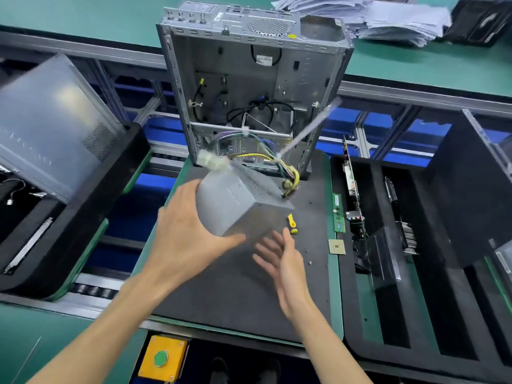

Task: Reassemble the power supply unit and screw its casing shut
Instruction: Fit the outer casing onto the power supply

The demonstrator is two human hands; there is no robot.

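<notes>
Power supply unit [238, 200] tilted above the dark mat [238, 295] – cupped by the left hand [188, 239], thumb curled under its lower corner. Right hand [282, 261] just beside, fingers spread, gripping nothing. Plenty of bare mat toward the near edge. Open PC case [249, 87] crowding the far edge. Cables [277, 162] and connector blurred – hard to make out.

The left hand [185, 231] grips the grey power supply unit [238, 200] from its left side, tilted above the dark mat [235, 295]; its wire bundle [279, 164] trails toward the open computer case [249, 87] standing behind; the right hand [285, 267] hovers just below the unit, fingers [266, 248] spread and holding nothing; a yellow-handled tool [292, 224] lies on the mat beside it; the unit is motion-blurred.
</notes>
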